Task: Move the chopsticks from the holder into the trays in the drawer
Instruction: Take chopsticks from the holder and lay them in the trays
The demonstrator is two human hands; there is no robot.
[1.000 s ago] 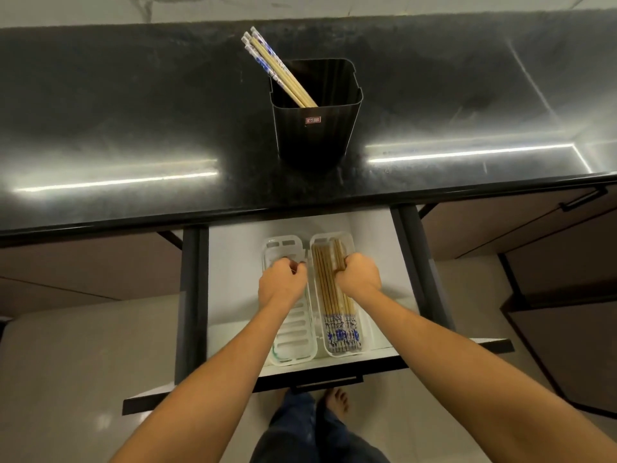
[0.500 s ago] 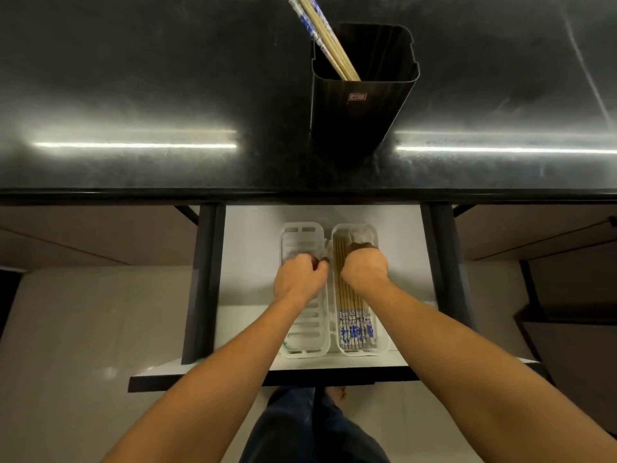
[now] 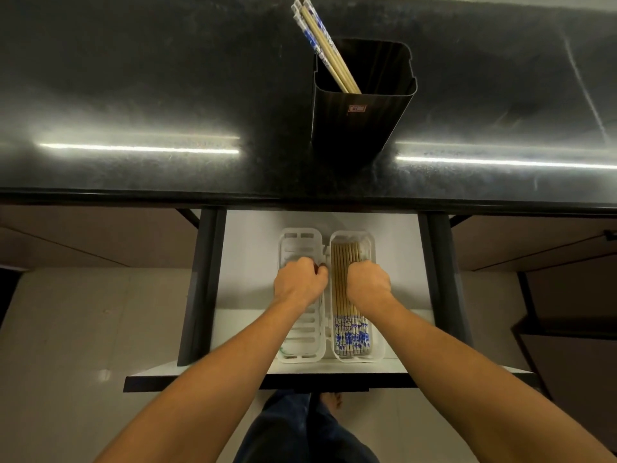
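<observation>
Here the black counter (image 3: 133,78) fills the whole upper half of the frame, and the dark holder (image 3: 362,105) stands on it right of centre, placed straight above the drawer so that each carry is short. Below the counter edge, in the middle of the frame, the white drawer (image 3: 253,262) is pulled out toward the person, which leaves both trays open from above.

The two white trays lie side by side, touching along their long edges. The left tray (image 3: 302,349) looks empty, its slotted floor bare where it shows. The right tray (image 3: 375,354) holds a flat row of chopsticks (image 3: 350,339), all with their blue-patterned ends toward the bottom of the frame, likely laid one way so that they pack flat.

The left hand (image 3: 298,284) rests on the left tray, curled closed with thumb meeting fingers; whether it pinches anything I cannot tell, though it seems to steady the tray. The right hand (image 3: 367,284) is curled closed over the laid row, knuckles up, probably pressing the sticks level; its fingertips are hidden.

A few remaining chopsticks (image 3: 322,41) lean toward the upper left out of the holder, so by my reckoning the job is well on but not done.
</observation>
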